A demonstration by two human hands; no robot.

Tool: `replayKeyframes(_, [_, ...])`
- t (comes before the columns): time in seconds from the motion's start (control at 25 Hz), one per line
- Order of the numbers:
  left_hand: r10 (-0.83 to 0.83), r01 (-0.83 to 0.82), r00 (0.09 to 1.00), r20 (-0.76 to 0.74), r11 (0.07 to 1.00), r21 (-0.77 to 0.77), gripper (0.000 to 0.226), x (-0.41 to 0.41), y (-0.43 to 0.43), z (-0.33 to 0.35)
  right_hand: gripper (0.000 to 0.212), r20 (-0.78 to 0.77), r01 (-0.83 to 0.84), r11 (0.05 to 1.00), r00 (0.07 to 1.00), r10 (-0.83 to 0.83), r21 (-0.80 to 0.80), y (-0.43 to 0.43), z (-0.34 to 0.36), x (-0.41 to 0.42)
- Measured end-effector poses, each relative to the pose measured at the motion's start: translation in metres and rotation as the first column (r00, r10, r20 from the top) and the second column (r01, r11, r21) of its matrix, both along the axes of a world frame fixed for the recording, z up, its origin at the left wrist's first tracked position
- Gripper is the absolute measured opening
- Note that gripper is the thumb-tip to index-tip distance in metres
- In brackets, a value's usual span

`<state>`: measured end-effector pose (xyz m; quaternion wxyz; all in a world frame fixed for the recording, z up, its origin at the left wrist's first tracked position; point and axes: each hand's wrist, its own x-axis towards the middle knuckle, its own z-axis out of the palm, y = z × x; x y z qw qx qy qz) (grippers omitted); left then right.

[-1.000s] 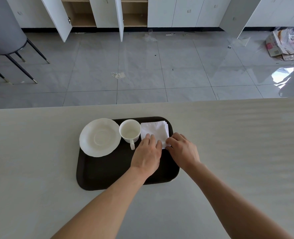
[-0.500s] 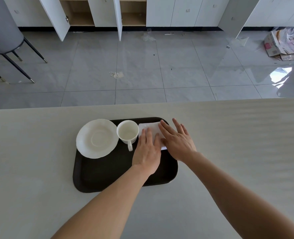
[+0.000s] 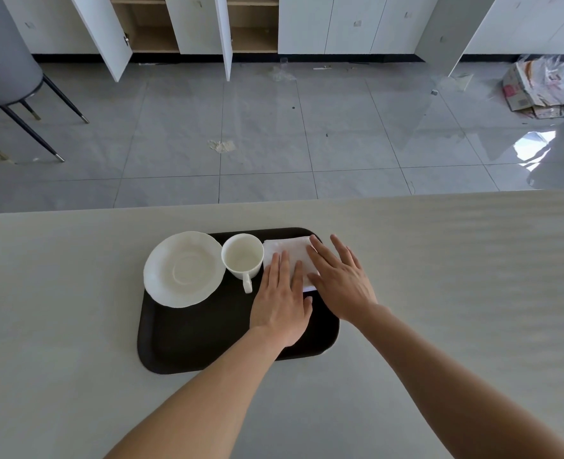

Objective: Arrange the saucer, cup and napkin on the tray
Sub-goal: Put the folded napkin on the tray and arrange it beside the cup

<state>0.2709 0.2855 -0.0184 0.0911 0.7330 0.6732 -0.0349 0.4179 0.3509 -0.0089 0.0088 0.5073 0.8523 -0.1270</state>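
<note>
Head view, looking down at a pale table (image 3: 75, 293) with a dark tray (image 3: 208, 339) in front of you. All three pieces already sit along the tray's far edge. The white saucer (image 3: 184, 269) is at the far left corner, its left rim hanging past the tray's edge. The white cup (image 3: 242, 256) stands upright just to the right of the saucer, so close that I cannot tell if they touch, with its handle pointing toward you. The folded white napkin (image 3: 290, 255) lies in the far right corner, just beside the cup.

What could go wrong: your left hand (image 3: 282, 304) is right next to the cup handle, so a sideways sweep while smoothing could knock the cup into the saucer or tip it. The overhanging saucer could rock or slide off if the tray is bumped. Pushing the napkin unevenly could bunch it or drive it over the tray's rim.

Hand pose: both hands lie palm down, fingers extended and gripping nothing. Your left hand covers the napkin's near left part. Your right hand (image 3: 338, 286) rests on its right side with fingers spread, angled toward the far left. Both forearms reach in from the near edge.
</note>
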Motion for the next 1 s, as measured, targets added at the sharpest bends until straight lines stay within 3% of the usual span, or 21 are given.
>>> replayKeyframes(0.16, [0.001,-0.001,1.0,0.009,1.0,-0.002,0.07,-0.003,-0.021,-0.004,0.044,-0.117,0.137,0.988,0.985,-0.128,0.073,-0.023,0.003,0.007])
replayKeyframes(0.28, [-0.013,0.013,1.0,0.005,1.0,-0.002,0.067,-0.01,-0.026,-0.008,0.022,-0.175,0.101,0.977,0.982,-0.068,0.188,-0.032,0.004,0.009])
replayKeyframes(0.4, [-0.016,0.016,1.0,0.01,1.0,0.001,0.067,-0.013,-0.023,-0.009,0.015,-0.209,0.078,0.972,0.977,-0.03,0.224,-0.032,0.005,0.004])
replayKeyframes(0.8, [0.007,-0.007,1.0,0.008,1.0,-0.02,0.07,-0.012,-0.025,-0.01,0.006,-0.188,0.092,0.98,0.98,-0.057,0.179,-0.031,0.008,-0.002])
replayKeyframes(1.0, [-0.02,0.02,1.0,0.005,1.0,-0.012,0.069,-0.009,-0.035,0.009,0.012,-0.198,0.132,0.976,0.975,-0.097,0.171,-0.039,0.022,-0.004])
